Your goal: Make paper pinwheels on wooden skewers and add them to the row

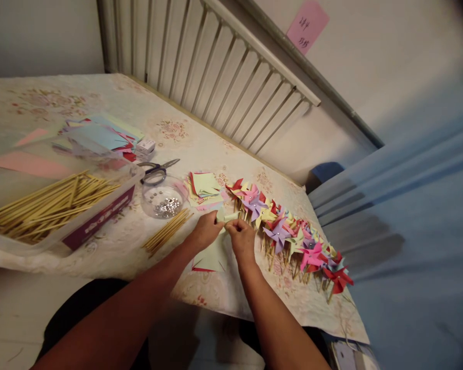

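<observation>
Folding a pale green paper square, the left hand and the right hand meet over the near part of the table. Both hands pinch the far edge of the paper, and their fingertips almost touch each other. The fingers of each hand are closed tight on the paper. The paper lies flat on the flowery tablecloth, and a bit of red shows at its near corner.

Just right of the hands, a long row of paper pinwheels on little sticks runs along the right edge of the table. They are pink, purple, yellow and red. Just beyond the hands sits a small pile of cut paper pieces. To the left of that pile stands a round clear dish of shiny pins, and scissors lie just behind it. A few loose sticks lie left of the left hand. Farther left, a clear box holds many more sticks. Sheets of colored paper lie at the far left.
</observation>
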The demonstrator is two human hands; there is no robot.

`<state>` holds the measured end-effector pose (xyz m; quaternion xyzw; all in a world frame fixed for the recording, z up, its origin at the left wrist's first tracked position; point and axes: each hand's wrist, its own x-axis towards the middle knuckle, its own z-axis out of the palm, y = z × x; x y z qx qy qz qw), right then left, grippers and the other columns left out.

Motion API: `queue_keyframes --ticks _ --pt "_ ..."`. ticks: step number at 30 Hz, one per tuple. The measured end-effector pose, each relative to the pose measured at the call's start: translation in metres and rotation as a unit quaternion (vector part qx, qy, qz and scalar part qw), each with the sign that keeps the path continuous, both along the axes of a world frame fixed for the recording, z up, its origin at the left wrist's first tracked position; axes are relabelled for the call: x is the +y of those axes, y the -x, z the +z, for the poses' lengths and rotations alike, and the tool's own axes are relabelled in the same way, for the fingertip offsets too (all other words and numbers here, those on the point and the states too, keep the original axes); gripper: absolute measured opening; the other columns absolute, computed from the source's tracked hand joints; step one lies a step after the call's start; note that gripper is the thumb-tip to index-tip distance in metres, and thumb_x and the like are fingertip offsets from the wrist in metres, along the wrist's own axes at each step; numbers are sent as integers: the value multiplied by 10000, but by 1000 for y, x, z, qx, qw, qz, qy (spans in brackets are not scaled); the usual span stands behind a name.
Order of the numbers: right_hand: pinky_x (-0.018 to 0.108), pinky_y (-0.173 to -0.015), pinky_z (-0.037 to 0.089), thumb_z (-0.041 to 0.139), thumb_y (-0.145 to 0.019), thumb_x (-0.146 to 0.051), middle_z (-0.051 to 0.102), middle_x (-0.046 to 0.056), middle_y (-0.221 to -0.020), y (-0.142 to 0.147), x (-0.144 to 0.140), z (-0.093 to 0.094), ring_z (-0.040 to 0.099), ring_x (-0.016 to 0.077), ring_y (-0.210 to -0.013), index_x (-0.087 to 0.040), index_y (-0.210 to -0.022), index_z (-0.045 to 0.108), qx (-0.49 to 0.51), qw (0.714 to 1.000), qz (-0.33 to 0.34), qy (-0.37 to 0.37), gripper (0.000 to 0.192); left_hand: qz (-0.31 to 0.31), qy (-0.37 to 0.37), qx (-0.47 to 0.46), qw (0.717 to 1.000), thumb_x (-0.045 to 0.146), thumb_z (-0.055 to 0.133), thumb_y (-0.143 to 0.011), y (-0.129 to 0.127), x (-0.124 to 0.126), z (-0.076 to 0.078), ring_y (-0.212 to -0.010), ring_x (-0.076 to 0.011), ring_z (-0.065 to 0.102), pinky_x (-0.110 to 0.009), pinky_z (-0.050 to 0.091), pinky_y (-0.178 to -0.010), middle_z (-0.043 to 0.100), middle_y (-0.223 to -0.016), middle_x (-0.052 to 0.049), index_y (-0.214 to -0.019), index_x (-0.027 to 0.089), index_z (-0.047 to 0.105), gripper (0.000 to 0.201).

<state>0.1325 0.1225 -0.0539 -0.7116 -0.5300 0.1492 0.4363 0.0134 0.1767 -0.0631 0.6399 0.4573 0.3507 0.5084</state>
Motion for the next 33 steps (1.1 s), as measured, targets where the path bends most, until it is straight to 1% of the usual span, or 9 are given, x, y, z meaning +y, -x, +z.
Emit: queue_keyframes --ticks 2,7,12,14,20,24,28,31,33 --pt "245 -595 383 555 -744 -251 559 -33 -594 0 0 0 493 144 -585 -194 -636 609 -11 1000 5 -1 133 2 1 0 1000 167 558 -727 0 0 -1 -617 -112 431 -231 324 -592 534 -633 46 -735 145 578 31" --pt "262 -662 383 551 -764 -229 592 -4 -683 -2 -3 13 521 155 -674 -199 -650 628 -152 986 57 -34 141 1 -3 -24 1000 165 548 -726 -2 1 -4 -628 -120 451 -234 319 -589 540 -647 37 -737 148 575 35" --pt "241 -582 386 580 -728 -276 559 -38 -582 0 0 10 485 136 -568 -196 -632 632 -19 1000 6 1 136 2 5 -32 999 191 562 -720 -1 2 -3 -607 -120 443 -237 322 -584 535 -621 39 -711 150 574 43" --pt "240 -573 381 581 -728 -287 549 -42 -572 1 0 7 475 134 -557 -194 -631 631 -2 1000 -6 7 143 8 2 -15 1000 190 559 -723 0 2 -3 -596 -117 433 -236 310 -571 510 -600 44 -689 155 558 50" --pt "271 -672 388 564 -784 -224 588 1 -689 1 -4 11 524 160 -679 -197 -685 643 -158 986 33 -36 130 -2 -21 -7 1000 185 545 -730 1 4 -2 -630 -123 462 -241 331 -591 548 -650 28 -733 149 578 49" --pt "307 -750 409 583 -782 -218 597 22 -736 0 -4 10 539 189 -776 -198 -683 628 -180 981 27 -60 111 -1 -16 -17 1000 191 547 -728 1 4 -3 -645 -127 483 -238 347 -601 576 -671 19 -774 143 607 90" --pt "327 -788 446 664 -727 -276 635 48 -868 -3 -2 4 564 205 -872 -192 -768 617 -121 989 -21 -84 105 -6 3 -42 999 209 561 -715 1 2 -1 -653 -134 505 -234 371 -600 612 -690 11 -796 141 628 125" --pt "310 -738 487 743 -638 -315 662 76 -946 -5 0 0 607 202 -860 -164 -949 614 8 995 -72 -62 369 -17 15 -62 998 232 565 -710 2 1 1 -647 -140 511 -236 378 -583 625 -693 3 -793 136 641 148" --pt "301 -710 501 771 -590 -314 681 78 -927 -7 1 -1 634 199 -826 -144 -1015 613 102 991 -73 -36 484 -20 17 -77 997 234 564 -708 2 0 1 -662 -144 521 -235 394 -590 630 -697 -2 -804 132 651 165"
